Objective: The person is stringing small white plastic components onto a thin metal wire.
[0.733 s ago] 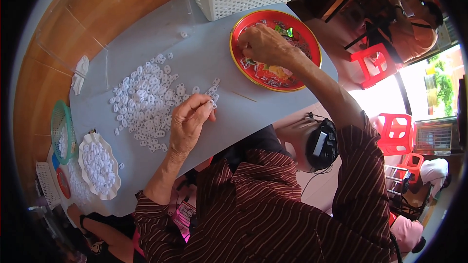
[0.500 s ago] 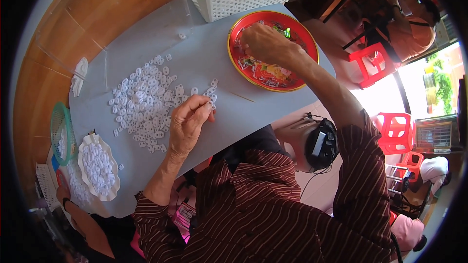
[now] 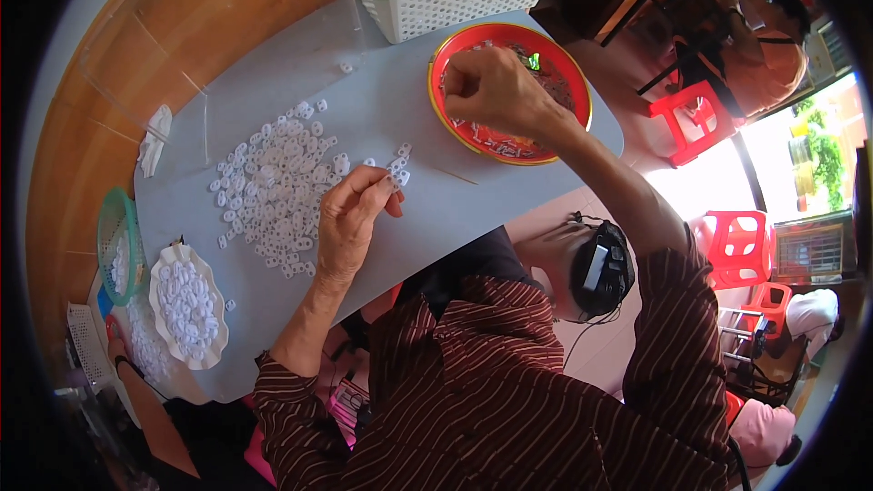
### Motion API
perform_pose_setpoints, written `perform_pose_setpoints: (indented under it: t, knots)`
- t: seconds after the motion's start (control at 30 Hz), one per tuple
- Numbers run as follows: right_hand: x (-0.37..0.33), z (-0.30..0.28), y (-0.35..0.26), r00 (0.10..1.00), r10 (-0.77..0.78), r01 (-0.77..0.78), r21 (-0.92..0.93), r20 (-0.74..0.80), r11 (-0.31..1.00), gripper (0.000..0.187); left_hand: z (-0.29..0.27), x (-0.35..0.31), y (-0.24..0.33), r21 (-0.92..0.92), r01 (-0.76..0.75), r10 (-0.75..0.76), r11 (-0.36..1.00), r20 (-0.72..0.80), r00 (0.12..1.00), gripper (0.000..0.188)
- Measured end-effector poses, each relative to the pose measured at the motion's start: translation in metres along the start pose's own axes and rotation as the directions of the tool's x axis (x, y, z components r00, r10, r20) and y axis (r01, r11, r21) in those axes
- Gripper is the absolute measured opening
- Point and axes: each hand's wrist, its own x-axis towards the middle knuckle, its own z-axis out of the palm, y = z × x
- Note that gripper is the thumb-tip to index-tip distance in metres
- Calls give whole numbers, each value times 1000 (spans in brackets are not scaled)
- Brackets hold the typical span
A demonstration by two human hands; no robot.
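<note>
My left hand (image 3: 349,216) is closed in a pinch at the table's near side, with a small white plastic piece (image 3: 392,184) at its fingertips. A few matching pieces (image 3: 401,160) lie just beyond those fingers, and a large spread of white plastic pieces (image 3: 277,184) covers the table to their left. Over the red round tray (image 3: 583,91) hangs my right hand (image 3: 498,91), its thumb and fingers pressed together. Whatever they hold is too small to make out. Many tiny metallic-looking parts (image 3: 559,86) lie in the tray, partly hidden by the hand.
A white perforated basket (image 3: 464,7) of pale pieces stands at the back. A scalloped white dish (image 3: 218,345) and a green basket (image 3: 107,218) sit at left, near another person's hand (image 3: 115,347). A thin stick (image 3: 455,176) lies by the tray. Transparent panels (image 3: 205,123) stand at far left.
My right hand has risen from the tray's contents and turned, so its pinched fingers now show near the tray's left rim. My left hand keeps its pinch in nearly the same place.
</note>
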Motion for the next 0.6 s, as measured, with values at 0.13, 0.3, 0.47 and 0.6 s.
perform_pose_setpoints:
  t: [0.13,0.3,0.47,0.6]
  knots:
    - [-39,23,-34,995,100,-82,395,-27,915,19,-1,3,-2,-94,16,-16,995,2,1000,14]
    - [-78,72,-33,943,308,-289,767,125,573,15,-2,6,-7,-134,15,-12,991,25,1000,14]
    - [-74,86,-29,962,273,-130,886,4,444,10,-4,3,-9,-83,16,-11,996,61,998,13]
    - [-67,94,-35,962,273,-66,945,-25,321,13,-3,3,-8,-102,20,-13,995,75,997,13]
